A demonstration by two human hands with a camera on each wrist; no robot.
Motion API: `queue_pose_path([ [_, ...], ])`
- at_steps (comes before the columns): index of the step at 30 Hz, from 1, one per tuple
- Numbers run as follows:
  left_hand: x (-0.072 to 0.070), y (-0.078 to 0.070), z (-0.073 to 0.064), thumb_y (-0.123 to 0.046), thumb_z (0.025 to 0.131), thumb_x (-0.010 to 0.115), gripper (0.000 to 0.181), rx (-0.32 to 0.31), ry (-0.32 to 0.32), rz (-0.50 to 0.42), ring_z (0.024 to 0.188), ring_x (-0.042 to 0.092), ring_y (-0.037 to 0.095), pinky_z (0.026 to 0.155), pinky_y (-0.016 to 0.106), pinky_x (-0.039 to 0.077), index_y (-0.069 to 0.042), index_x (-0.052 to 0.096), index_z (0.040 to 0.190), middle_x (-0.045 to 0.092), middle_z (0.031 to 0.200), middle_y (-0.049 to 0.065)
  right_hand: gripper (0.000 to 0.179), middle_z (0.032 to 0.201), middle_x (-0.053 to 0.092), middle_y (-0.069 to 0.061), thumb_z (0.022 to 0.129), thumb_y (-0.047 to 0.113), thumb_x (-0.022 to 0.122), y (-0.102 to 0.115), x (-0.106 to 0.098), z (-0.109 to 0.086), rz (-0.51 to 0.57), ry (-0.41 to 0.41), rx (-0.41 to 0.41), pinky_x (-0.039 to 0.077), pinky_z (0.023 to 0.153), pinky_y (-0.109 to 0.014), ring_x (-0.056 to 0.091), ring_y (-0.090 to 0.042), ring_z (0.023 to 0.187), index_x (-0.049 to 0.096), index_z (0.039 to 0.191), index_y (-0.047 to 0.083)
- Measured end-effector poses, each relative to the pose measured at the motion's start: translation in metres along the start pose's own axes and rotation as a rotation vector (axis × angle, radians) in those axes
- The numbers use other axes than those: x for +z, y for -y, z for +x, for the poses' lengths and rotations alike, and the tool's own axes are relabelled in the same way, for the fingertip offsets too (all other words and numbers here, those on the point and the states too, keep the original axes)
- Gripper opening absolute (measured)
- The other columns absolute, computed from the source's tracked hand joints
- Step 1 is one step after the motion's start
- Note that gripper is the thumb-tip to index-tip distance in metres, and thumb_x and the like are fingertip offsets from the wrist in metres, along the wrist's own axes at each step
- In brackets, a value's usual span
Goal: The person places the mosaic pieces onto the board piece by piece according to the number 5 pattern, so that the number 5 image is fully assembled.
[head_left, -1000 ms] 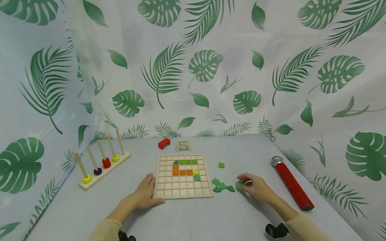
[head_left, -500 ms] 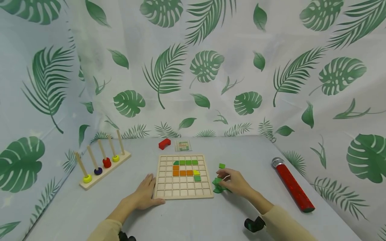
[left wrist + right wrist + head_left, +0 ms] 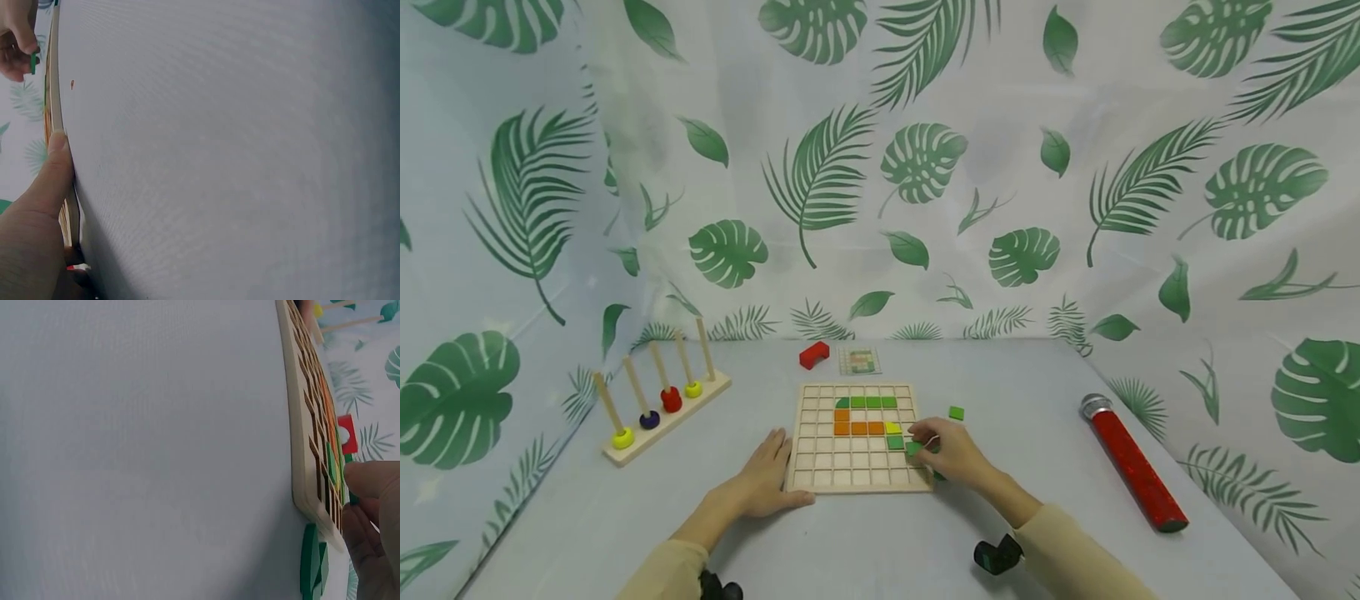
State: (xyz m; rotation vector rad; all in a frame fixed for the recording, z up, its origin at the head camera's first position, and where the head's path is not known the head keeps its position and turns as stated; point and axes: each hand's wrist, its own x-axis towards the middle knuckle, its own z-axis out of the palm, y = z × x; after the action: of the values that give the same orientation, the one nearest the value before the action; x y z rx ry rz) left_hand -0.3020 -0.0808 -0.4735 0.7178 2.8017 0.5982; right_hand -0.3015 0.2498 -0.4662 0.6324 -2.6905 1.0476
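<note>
A square wooden grid board (image 3: 861, 490) lies on the table, with green, orange and yellow tiles set in some of its cells. My left hand (image 3: 760, 479) rests at the board's left edge, fingers straight and thumb (image 3: 53, 172) along the near edge. Over the board's right side, my right hand (image 3: 957, 454) pinches a green tile (image 3: 913, 448) between thumb and fingers. In the left wrist view that tile (image 3: 33, 64) is seen edge-on, above the board. Green pieces (image 3: 309, 562) lie beside the board's near right corner, mostly hidden by the right hand in the head view.
A lone green square tile (image 3: 956, 412) lies right of the board. Behind the board are a red arch block (image 3: 814, 355) and a pattern card (image 3: 859, 360). A peg stand (image 3: 666, 421) with coloured beads stands at left, a red microphone (image 3: 1135, 467) at right.
My right hand has carried the green tile leftward, past the loose green pieces, to over the board's right side. The left hand stays at the board's left edge.
</note>
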Motion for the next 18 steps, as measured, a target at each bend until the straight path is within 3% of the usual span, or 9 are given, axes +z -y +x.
queue_pose_path([
  [11, 0.001, 0.000, 0.001, -0.058, 0.081, 0.065, 0.102, 0.011, -0.003, 0.015, 0.140, 0.011, 0.042, 0.113, 0.049, 0.015, 0.014, 0.025, 0.142, 0.015, 0.149, 0.032, 0.027, 0.090, 0.062, 0.000, 0.077, -0.001, 0.072, 0.005, 0.020, 0.004, -0.021, 0.056, -0.023, 0.052, 0.069, -0.023, 0.058, -0.013, 0.081, 0.064, 0.103, 0.000],
  [18, 0.001, 0.001, 0.001, -0.058, 0.081, 0.064, 0.102, 0.013, -0.006, 0.032, 0.140, 0.011, 0.042, 0.113, 0.048, 0.016, 0.014, 0.025, 0.142, 0.016, 0.149, 0.032, 0.027, 0.091, 0.062, 0.000, 0.077, 0.000, 0.072, 0.008, 0.024, 0.002, -0.024, 0.036, -0.015, 0.052, 0.070, -0.024, 0.057, -0.012, 0.083, 0.065, 0.102, 0.002],
])
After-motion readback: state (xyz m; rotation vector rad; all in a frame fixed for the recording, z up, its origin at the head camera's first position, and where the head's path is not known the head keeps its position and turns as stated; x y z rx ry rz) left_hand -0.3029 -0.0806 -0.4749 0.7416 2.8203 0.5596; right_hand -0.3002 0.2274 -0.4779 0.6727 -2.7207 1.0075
